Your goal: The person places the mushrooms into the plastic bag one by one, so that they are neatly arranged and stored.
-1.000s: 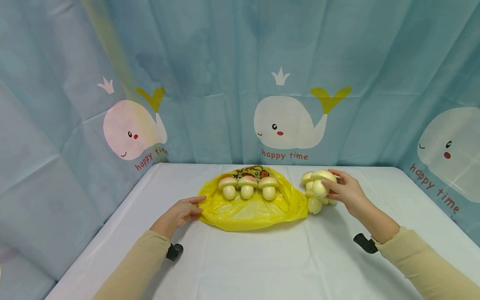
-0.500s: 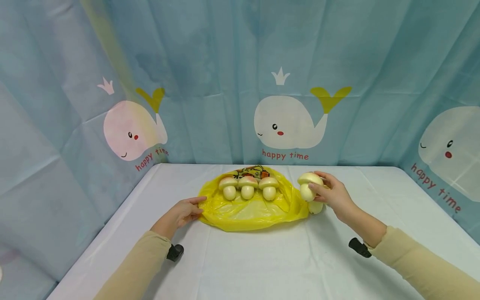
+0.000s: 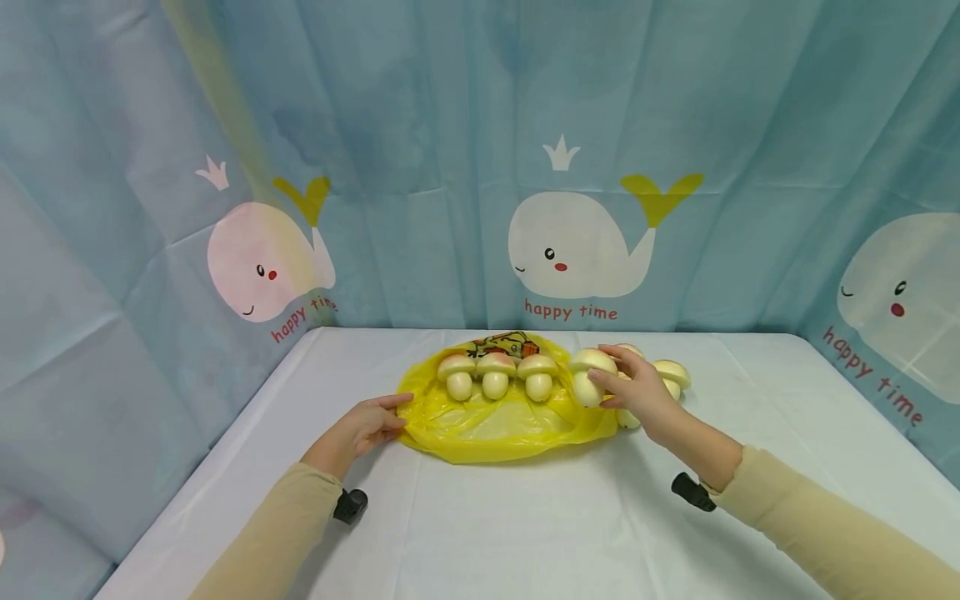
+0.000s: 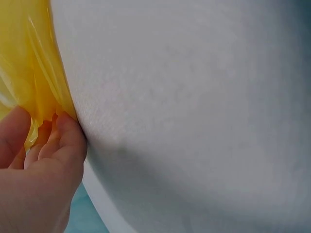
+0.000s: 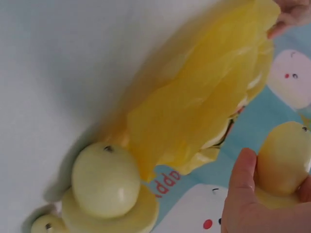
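A yellow plastic bag (image 3: 487, 448) lies spread with its mouth toward me in the head view. Three toy mushrooms (image 3: 495, 383), pale with pinkish caps, stand in a row in it. My left hand (image 3: 360, 429) pinches the bag's left edge; in the left wrist view the thumb and fingers (image 4: 68, 133) are at the yellow film (image 4: 36, 63). With my right hand (image 3: 645, 398) I grip another toy mushroom (image 3: 587, 385), raised over the bag's right end. That mushroom (image 5: 282, 158) sits between thumb and fingers in the right wrist view.
More toy mushrooms (image 3: 672, 375) stand on the white table (image 3: 517, 533) right of the bag, partly behind my right hand. One loose mushroom (image 5: 107, 179) is beside the bag in the right wrist view. A blue whale-print curtain (image 3: 450, 250) closes off the back.
My right hand has carried its mushroom left, from above the loose mushrooms to over the bag's right end. The left hand and the three bagged mushrooms stay put.
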Available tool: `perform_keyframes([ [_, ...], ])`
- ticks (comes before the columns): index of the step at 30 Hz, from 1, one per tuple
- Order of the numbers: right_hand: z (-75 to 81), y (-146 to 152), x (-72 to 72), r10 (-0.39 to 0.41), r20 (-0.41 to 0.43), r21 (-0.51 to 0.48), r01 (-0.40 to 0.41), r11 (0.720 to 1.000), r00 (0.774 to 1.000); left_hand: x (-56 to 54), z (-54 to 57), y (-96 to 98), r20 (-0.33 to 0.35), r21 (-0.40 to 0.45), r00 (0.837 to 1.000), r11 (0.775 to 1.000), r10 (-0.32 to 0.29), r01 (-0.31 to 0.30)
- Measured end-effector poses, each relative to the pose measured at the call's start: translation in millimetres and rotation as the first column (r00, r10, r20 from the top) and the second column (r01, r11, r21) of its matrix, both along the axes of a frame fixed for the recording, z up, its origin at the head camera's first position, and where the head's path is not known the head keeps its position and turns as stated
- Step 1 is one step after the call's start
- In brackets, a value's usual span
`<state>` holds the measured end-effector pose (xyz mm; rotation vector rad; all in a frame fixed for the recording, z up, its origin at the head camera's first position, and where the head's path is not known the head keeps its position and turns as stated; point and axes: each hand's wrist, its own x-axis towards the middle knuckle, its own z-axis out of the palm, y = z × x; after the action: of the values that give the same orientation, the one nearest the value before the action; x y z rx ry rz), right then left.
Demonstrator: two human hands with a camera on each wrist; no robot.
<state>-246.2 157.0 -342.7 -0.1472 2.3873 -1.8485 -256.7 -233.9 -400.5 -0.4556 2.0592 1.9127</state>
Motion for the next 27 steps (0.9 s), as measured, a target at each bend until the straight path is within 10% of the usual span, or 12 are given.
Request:
perform_keyframes([
  [27,-5.8,-77,-4.5,0.052,0.153,-0.181,-0.024,0.983,0.987,1.0,1.0,-1.0,-0.005,-0.003,1.0,1.0,-0.022,0.022],
])
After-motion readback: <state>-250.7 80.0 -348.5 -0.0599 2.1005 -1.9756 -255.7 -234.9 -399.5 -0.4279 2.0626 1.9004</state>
